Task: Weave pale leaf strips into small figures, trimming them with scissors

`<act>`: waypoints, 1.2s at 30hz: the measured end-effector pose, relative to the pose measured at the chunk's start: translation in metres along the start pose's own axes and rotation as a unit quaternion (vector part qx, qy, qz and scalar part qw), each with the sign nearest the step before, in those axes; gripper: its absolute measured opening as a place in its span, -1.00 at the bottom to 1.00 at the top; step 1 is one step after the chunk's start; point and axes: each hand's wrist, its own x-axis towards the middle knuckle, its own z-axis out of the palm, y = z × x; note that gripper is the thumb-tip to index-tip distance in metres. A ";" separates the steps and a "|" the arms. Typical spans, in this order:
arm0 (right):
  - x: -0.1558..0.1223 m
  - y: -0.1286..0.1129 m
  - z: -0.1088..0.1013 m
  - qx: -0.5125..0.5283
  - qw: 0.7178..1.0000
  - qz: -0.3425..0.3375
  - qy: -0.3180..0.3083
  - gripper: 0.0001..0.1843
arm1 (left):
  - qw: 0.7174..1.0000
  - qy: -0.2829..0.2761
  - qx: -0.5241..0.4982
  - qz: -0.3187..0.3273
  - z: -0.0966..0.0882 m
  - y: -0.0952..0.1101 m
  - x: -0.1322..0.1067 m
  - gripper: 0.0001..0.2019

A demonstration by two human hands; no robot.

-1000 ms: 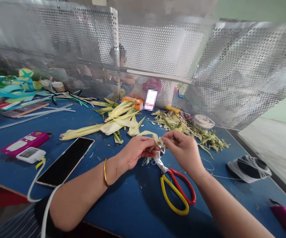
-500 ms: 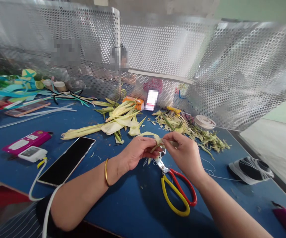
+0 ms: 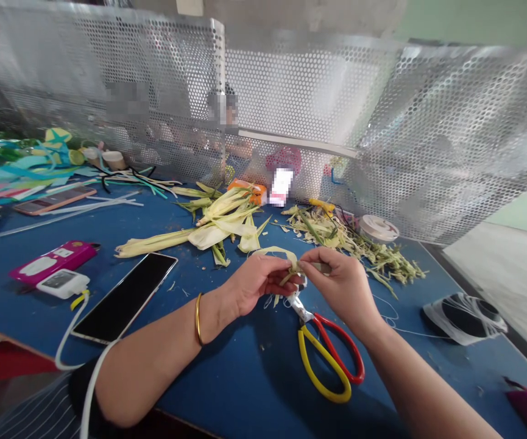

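Between my two hands is a pale corn husk strip [image 3: 276, 250], bent into a loop. My left hand [image 3: 261, 281], with a gold bangle at its wrist, pinches the strip between thumb and fingers. From the other side, my right hand [image 3: 342, 283] grips the same husk with thumb and forefinger pressed together, close to the left fingertips. Just below them lie scissors [image 3: 325, 360] with one yellow and one red handle, their blades partly under my hands. White thread runs over the table from a dark, thread-wrapped spool [image 3: 463, 318] at the right.
Larger corn husks [image 3: 220, 227] lie ahead, with shredded husk scraps [image 3: 350, 241] at the right. A black-screened phone [image 3: 126, 297] and a magenta device [image 3: 53, 262] are at the left. A perforated metal partition [image 3: 290, 85] closes the back; a person is behind it.
My hands keep their hold on the husk strip and have barely moved. The view has shifted slightly. Another person's hand at the left edge has gone out of view.
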 end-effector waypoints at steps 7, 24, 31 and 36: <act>0.001 0.005 0.002 0.014 0.999 -0.035 -0.028 -0.80 | 1.000 0.001 -0.006 -0.009 -0.002 -0.003 0.002 -0.80; -0.007 0.004 0.014 -0.192 0.957 -0.216 0.031 -0.86 | 0.997 0.035 0.046 0.058 0.003 -0.002 -0.002 -0.79; 0.002 0.003 -0.008 -0.084 0.991 -0.100 -0.025 -0.94 | 0.998 0.040 0.032 0.033 -0.001 -0.002 0.002 -0.82; 0.004 0.003 -0.008 -0.029 0.999 -0.011 -0.041 -0.90 | 0.998 0.032 0.034 0.030 -0.002 -0.002 0.001 -0.80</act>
